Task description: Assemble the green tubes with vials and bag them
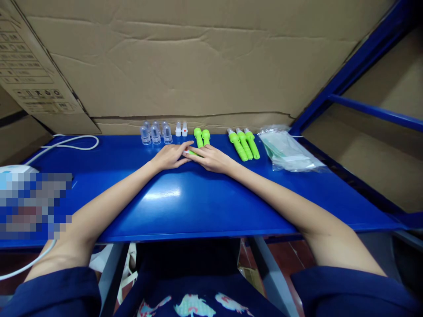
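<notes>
My left hand (169, 156) and my right hand (213, 159) meet above the blue table, fingertips close together. Between them is a small light stick (191, 152), with a white part bearing a red dot on the left and a bright green handle on the right. My left fingers pinch the white end, while the right ones close around the green part, which they mostly hide. Just behind the right hand lie two green handles (202, 138) with rounded ends. Two white pieces with clear tips (181, 130) stand behind the left hand, one showing a red dot.
Several clear plastic domes (156, 134) stand at the back left. Three green sticks with clear tips (243, 144) lie right of my hands, beside a clear plastic bag (291, 150). A white cable (77, 142) loops at the left. Cardboard (198, 66) walls the back.
</notes>
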A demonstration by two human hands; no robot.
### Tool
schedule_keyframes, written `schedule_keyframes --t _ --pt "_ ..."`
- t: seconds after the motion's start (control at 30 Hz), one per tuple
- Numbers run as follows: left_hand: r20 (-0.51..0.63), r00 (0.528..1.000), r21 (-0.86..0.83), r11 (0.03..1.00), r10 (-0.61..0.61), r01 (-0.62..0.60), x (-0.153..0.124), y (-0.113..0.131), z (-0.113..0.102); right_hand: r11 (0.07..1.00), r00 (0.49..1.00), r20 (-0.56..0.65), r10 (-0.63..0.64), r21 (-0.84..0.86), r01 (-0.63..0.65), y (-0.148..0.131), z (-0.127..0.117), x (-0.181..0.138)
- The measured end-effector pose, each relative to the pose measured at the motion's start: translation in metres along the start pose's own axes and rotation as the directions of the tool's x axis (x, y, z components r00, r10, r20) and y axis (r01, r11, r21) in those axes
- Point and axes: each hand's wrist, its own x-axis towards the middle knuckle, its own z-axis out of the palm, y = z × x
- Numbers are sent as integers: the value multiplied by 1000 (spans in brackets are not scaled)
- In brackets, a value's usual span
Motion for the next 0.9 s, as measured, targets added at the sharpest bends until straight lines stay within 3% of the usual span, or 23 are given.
schedule_keyframes --t 0.3,0.6,0.73,0.9 --pt "-86 991 14 995 -99 101 2 4 -2 996 998 -25 54 78 -52 0 -3 -1" --pt "-114 963 -77 969 -244 237 0 5 -4 948 958 21 286 139 -286 10 -18 -4" --pt "-80 959 -95 960 -271 263 0 7 -8 866 876 -51 480 188 -463 23 -21 -9" --pt "-43 962 -87 960 -271 267 2 9 -11 659 674 -53 737 275 -700 44 -14 -20"
